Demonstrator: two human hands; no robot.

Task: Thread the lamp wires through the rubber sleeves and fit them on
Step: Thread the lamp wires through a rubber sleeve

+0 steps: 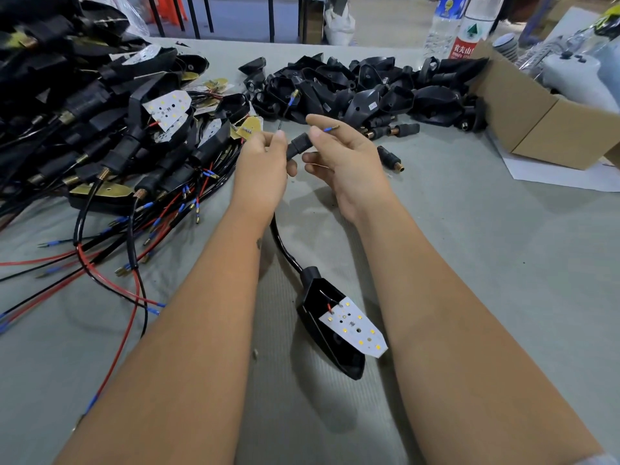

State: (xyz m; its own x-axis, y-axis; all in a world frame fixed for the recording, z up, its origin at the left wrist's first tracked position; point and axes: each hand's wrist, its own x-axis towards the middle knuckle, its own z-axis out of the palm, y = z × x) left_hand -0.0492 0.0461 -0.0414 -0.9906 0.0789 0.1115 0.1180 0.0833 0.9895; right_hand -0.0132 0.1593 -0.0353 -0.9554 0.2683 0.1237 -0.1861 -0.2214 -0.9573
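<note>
A black lamp housing point(330, 344) with a white LED board point(354, 327) lies on the grey table between my forearms. Its black cable point(285, 245) runs up to my hands. My left hand point(265, 162) grips the cable just below a black rubber sleeve point(298, 146). My right hand point(342, 156) pinches the sleeve's far end. A wire with a blue-collared brass terminal point(332, 128) sticks out past my right thumb. A second terminal wire point(292, 100) rises above my hands.
Left, a heap of lamps with fitted sleeves point(100, 129) trails red and black wires point(134, 263). Behind my hands lies a pile of black housings point(352, 88). Loose sleeves point(391, 159) lie at right, near a cardboard box point(536, 122) and two bottles point(469, 28).
</note>
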